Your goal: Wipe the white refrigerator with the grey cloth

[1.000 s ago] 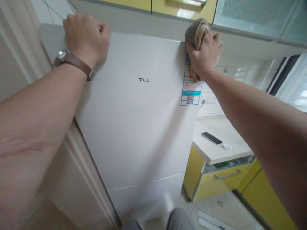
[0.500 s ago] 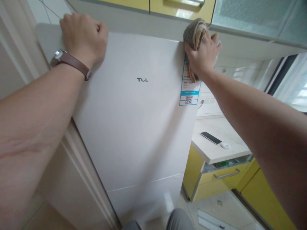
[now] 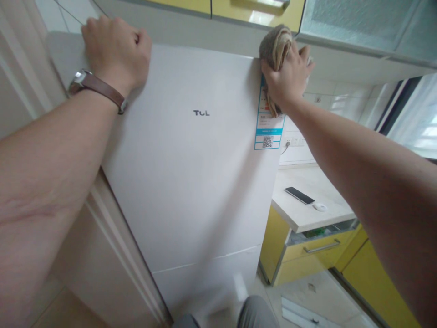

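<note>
The white refrigerator [image 3: 184, 173] stands in front of me, with TCL lettering on its upper door. My left hand [image 3: 116, 52], wearing a brown-strapped watch [image 3: 99, 89], is closed in a fist at the fridge's upper left. Nothing shows in that fist, and its inner side faces away from me. At the upper right corner my right hand [image 3: 288, 77] grips a bunched grey-brown cloth [image 3: 273, 48]. The cloth lies against the fridge's edge and covers the upper part of an energy label [image 3: 268, 132] with a QR code.
Overhead are yellow cabinets [image 3: 259, 11] and a frosted glass door [image 3: 351, 25]. To the right, a dark-screened phone [image 3: 299, 195] and a small white object [image 3: 320, 207] lie on the white counter [image 3: 307, 223], above a yellow drawer [image 3: 314, 259]. A white strip [image 3: 303, 314] lies on the floor.
The whole view has shifted very slightly. Both hands and the cloth keep their places on the fridge.
</note>
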### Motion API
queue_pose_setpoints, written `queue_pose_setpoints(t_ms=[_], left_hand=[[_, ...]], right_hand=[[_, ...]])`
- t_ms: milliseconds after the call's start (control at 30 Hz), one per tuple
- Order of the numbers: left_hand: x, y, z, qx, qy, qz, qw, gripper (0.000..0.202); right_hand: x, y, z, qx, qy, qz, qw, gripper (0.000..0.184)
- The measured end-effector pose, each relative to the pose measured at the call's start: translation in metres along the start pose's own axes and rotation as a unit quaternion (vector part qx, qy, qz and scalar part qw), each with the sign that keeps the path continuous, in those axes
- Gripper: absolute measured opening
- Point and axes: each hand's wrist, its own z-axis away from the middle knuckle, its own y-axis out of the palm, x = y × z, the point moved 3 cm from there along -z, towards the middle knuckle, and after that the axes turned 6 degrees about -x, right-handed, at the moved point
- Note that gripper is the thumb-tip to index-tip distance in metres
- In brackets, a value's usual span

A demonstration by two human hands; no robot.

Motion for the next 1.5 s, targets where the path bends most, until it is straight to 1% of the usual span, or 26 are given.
queue_pose_setpoints(t_ms=[100, 200, 333, 533, 633, 767, 833, 1000, 1167, 1367, 1500], left_hand=[[0.0018, 0.0018, -0.0015, -0.023, 0.019, -0.025, 0.999, 0.069], [0.0041, 0.0041, -0.0033, -0.024, 0.017, -0.023, 0.999, 0.069], [0.0036, 0.0038, -0.0029, -0.017, 0.014, -0.039, 0.999, 0.07], [0.0014, -0.0012, -0.0017, -0.003, 0.013, -0.049, 0.999, 0.071], [0.0016, -0.0009, -0.0017, -0.003, 0.015, -0.047, 0.999, 0.069], [0.0033, 0.0028, -0.0021, -0.037, 0.016, -0.016, 0.999, 0.067], [0.0046, 0.0045, -0.0025, -0.048, 0.017, 0.001, 0.999, 0.067], [0.0048, 0.0034, -0.0023, -0.03, 0.031, -0.005, 0.999, 0.068], [0.0013, -0.0009, -0.0002, -0.018, 0.022, -0.023, 0.999, 0.068], [0.0021, 0.0001, -0.0009, -0.024, 0.016, -0.014, 0.999, 0.069], [0.0022, 0.0016, -0.0012, -0.026, 0.023, -0.013, 0.999, 0.069]], right_hand=[[0.0013, -0.0009, 0.0004, 0.004, 0.005, 0.007, 1.0, 0.063], [0.0031, -0.0022, 0.0008, 0.008, 0.011, 0.031, 0.999, 0.061], [0.0036, -0.003, 0.0007, 0.011, 0.013, 0.052, 0.999, 0.058], [0.0018, -0.0017, 0.0012, 0.012, 0.012, 0.042, 0.999, 0.059], [0.0013, -0.0015, 0.0012, 0.015, 0.014, 0.056, 0.998, 0.059], [0.0024, -0.001, 0.0005, 0.021, 0.006, 0.072, 0.997, 0.066], [0.0028, -0.0009, 0.0, 0.017, 0.006, 0.071, 0.997, 0.065], [0.0032, -0.0006, -0.0007, 0.012, 0.01, 0.052, 0.999, 0.059], [0.0038, -0.0006, -0.0001, 0.007, 0.006, 0.063, 0.998, 0.055], [0.0029, 0.0012, -0.0008, 0.003, 0.009, 0.062, 0.998, 0.056], [0.0024, 0.0018, -0.0011, 0.001, 0.012, 0.058, 0.998, 0.054]])
